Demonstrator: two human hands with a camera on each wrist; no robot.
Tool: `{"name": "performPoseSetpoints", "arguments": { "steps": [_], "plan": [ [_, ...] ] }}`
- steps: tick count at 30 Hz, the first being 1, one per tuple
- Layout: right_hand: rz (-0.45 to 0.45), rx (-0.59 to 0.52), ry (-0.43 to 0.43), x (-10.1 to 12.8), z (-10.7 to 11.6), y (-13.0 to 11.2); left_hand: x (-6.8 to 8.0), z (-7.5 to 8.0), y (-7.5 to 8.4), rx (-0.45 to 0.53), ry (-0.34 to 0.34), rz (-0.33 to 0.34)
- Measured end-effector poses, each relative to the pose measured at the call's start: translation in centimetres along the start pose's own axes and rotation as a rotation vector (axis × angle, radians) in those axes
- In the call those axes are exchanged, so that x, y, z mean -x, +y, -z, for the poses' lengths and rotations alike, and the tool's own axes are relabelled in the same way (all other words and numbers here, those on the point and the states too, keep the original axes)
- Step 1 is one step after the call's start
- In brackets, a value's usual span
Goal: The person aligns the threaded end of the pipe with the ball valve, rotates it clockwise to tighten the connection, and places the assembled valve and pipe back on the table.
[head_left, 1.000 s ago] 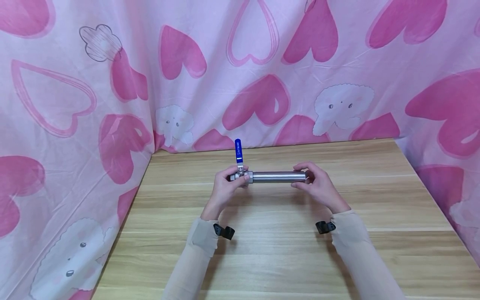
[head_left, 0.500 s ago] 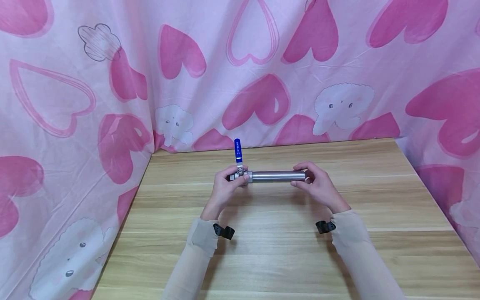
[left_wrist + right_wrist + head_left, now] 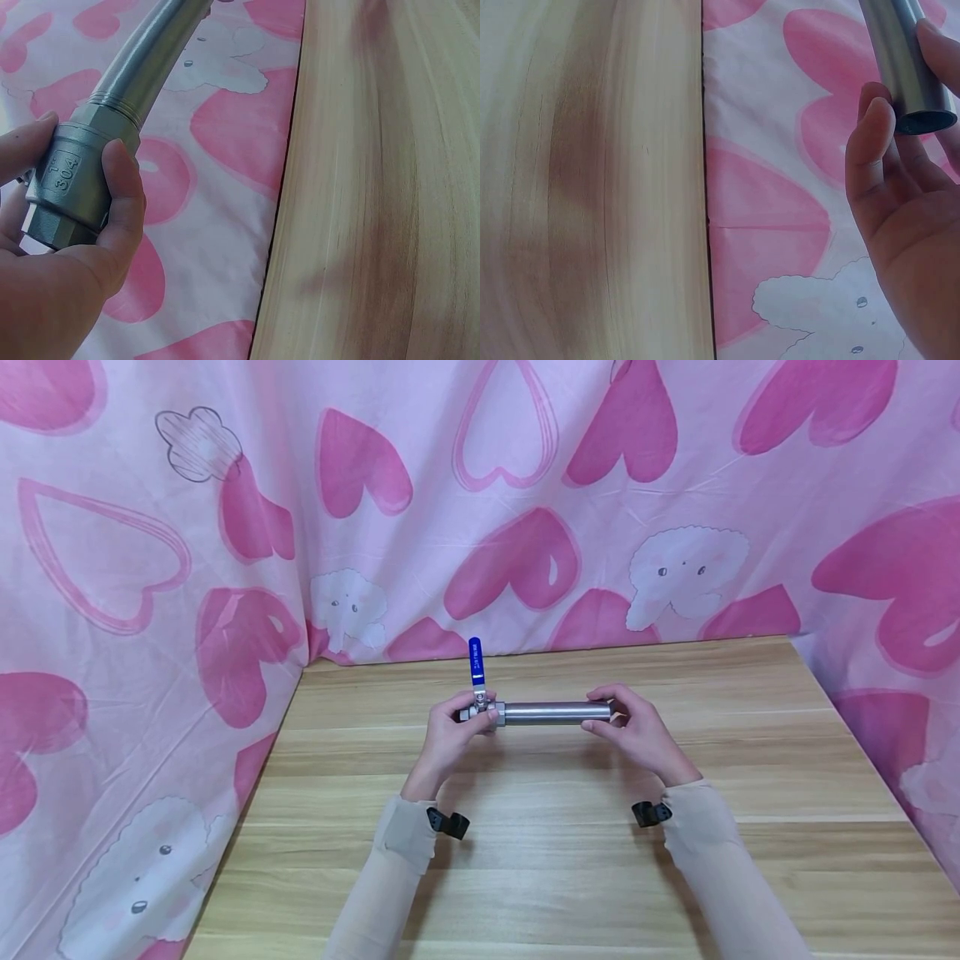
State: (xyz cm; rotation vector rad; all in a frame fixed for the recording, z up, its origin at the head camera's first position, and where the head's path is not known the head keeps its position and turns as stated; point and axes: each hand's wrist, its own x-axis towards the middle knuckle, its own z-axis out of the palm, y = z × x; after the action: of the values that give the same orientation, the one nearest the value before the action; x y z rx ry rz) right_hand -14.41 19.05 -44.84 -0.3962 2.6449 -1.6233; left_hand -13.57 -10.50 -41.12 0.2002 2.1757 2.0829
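A steel pipe (image 3: 555,712) is held level above the wooden table (image 3: 570,877), joined at its left end to a steel valve body (image 3: 480,711) with an upright blue handle (image 3: 476,662). My left hand (image 3: 450,735) grips the valve body (image 3: 75,180), stamped 304, thumb in front and fingers behind. My right hand (image 3: 637,731) holds the pipe's right end (image 3: 911,75) between thumb and fingers; the open pipe mouth shows in the right wrist view. The pipe (image 3: 146,52) runs up and away in the left wrist view.
A pink curtain (image 3: 480,502) with hearts and white cartoon shapes hangs behind the table and down both sides. The table's left edge (image 3: 281,202) and back edge lie against the cloth. Black wrist straps (image 3: 447,822) sit on both sleeves.
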Motion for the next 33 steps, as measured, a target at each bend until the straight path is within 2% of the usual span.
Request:
{"name": "performPoseSetpoints", "arguments": {
  "steps": [2, 9, 24, 33],
  "plan": [
    [0.003, -0.007, -0.001, 0.0, 0.0, 0.0, 0.0, 0.0, 0.0, 0.002, 0.002, 0.002],
    [0.009, -0.011, 0.000, 0.0, 0.0, 0.0, -1.0, 0.3, -2.6, -0.002, 0.022, -0.009],
    [-0.005, 0.001, -0.008, -0.1, 0.2, -0.1, -1.0, 0.3, -2.1, 0.001, -0.002, 0.014],
    [-0.033, 0.010, -0.022, 0.0, 0.1, -0.2, -0.9, 0.4, -2.3, 0.008, -0.003, 0.000]
  ]
}}
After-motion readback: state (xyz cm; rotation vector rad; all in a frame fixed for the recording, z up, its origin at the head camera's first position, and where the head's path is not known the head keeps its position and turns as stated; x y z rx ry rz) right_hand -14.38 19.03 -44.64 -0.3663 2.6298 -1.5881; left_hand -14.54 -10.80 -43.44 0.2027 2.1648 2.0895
